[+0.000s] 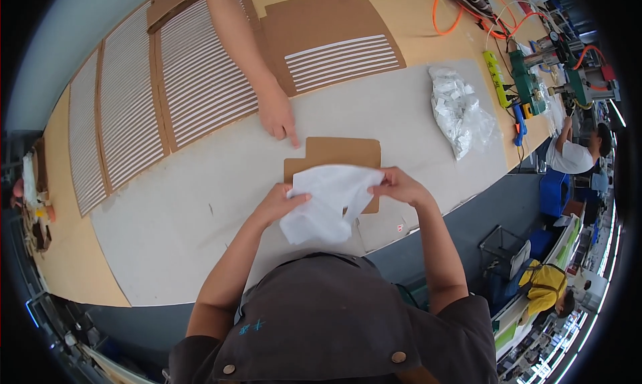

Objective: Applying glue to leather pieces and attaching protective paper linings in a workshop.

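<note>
Fingers of left hand point(275, 205) and right hand point(402, 185) each pinch an opposite side of limp white sheet point(328, 200), presumably to keep it spread between them; flat cardboard blank point(342, 147) sits just beyond on the surface point(194, 210), partly hidden.

White pliable sheet point(328, 191): creased, held up at both sides, upper edge bowed, lower edge uneven, partly hiding a flat brown cardboard piece point(341, 148) beneath

a grey floor point(461, 240) surrounds a pale wooden table point(77, 263); strip lights point(618, 113) glow rightward
</note>
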Demonstrator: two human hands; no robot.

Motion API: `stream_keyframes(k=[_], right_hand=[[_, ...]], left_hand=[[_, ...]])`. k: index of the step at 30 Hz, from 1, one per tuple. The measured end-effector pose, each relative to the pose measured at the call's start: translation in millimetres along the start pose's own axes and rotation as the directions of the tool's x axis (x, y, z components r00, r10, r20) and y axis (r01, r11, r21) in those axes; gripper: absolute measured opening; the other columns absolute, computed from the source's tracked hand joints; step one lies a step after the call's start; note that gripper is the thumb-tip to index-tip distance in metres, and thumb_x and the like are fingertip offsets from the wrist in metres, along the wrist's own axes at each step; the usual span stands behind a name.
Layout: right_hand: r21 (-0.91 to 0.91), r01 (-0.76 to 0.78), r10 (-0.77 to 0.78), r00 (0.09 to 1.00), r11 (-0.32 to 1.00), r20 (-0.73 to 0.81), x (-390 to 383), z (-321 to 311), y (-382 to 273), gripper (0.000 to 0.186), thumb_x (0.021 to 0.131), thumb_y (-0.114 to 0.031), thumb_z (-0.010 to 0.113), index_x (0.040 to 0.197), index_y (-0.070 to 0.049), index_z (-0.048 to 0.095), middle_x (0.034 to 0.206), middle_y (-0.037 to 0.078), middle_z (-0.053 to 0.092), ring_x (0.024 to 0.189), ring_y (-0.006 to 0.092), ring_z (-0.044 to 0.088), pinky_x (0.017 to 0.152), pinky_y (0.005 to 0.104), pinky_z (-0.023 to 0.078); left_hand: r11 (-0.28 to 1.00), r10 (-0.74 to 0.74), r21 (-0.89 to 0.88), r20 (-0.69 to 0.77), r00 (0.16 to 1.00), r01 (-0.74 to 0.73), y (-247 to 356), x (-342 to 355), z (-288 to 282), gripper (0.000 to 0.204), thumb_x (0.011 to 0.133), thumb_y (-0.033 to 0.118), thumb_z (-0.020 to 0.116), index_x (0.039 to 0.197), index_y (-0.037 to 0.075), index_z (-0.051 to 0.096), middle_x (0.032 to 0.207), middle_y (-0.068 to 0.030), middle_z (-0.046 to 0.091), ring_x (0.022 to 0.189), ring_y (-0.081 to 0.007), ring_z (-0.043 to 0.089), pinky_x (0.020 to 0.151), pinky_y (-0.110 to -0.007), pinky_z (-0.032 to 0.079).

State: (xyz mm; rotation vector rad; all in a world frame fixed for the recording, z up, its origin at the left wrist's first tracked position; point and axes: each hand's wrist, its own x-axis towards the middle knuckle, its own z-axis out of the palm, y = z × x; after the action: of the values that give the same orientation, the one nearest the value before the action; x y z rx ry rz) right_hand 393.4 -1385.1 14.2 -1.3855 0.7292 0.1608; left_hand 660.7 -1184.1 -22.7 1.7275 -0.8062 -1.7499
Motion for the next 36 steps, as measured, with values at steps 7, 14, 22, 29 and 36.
stream_keyframes(k=[7,14,22,29,36], right_hand=[[0.11,0.055,0.013,0.845,0.992,-0.535,48.3,14.2,53.1,0.021,0.093,-0.017,0.068,0.102,0.001,0.064,0.089,0.003,0.072,0.076,0.0081,0.064,0.069,0.0248,0.051],[-0.222,-0.001,-0.135,0.789,0.975,-0.599,33.0,47.6,59.7,0.021,0.096,-0.017,0.065,0.104,0.002,0.062,0.088,0.006,0.071,0.075,0.0067,0.062,0.065,0.0237,0.048],[-0.009,0.121,-0.086,0.648,0.993,-0.757,31.1,52.9,91.5,0.026,0.096,-0.016,0.064,0.114,0.003,0.058,0.089,0.005,0.07,0.075,0.0053,0.058,0.063,0.0211,0.044],[0.03,0.155,-0.087,0.694,0.987,-0.715,32.7,49.2,83.1,0.034,0.095,-0.013,0.065,0.121,0.004,0.053,0.089,0.007,0.072,0.075,0.0062,0.061,0.066,0.0213,0.047],[0.016,0.101,-0.061,0.713,0.995,-0.699,29.6,47.8,79.3,0.035,0.094,-0.014,0.066,0.122,0.004,0.053,0.088,0.008,0.072,0.075,0.0064,0.061,0.066,0.0218,0.048]], left_hand=[[0.999,0.008,-0.027,-0.412,0.911,-0.02,5.8,46.0,11.2,0.039,0.084,0.026,0.077,0.109,-0.002,0.068,0.091,-0.01,0.072,0.078,-0.0149,0.067,0.071,-0.031,0.054],[0.947,0.292,0.068,-0.596,0.748,-0.315,-55.2,38.5,18.5,0.025,0.085,0.018,0.073,0.101,0.0,0.066,0.079,-0.011,0.07,0.07,-0.0184,0.067,0.065,-0.032,0.052],[0.98,0.199,0.11,-0.622,0.757,-0.167,-20.1,40.9,16.8,0.026,0.084,0.016,0.073,0.1,0.0,0.061,0.074,-0.0138,0.068,0.063,-0.0273,0.066,0.06,-0.036,0.05],[0.972,0.234,0.158,-0.629,0.742,-0.173,-33.0,24.9,25.2,0.037,0.082,0.014,0.074,0.111,0.0,0.055,0.082,-0.0183,0.07,0.066,-0.0327,0.067,0.063,-0.038,0.052],[0.972,0.233,0.153,-0.636,0.736,-0.176,-32.4,22.5,25.6,0.036,0.082,0.013,0.074,0.11,0.001,0.054,0.078,-0.018,0.069,0.063,-0.0339,0.065,0.06,-0.039,0.051]])
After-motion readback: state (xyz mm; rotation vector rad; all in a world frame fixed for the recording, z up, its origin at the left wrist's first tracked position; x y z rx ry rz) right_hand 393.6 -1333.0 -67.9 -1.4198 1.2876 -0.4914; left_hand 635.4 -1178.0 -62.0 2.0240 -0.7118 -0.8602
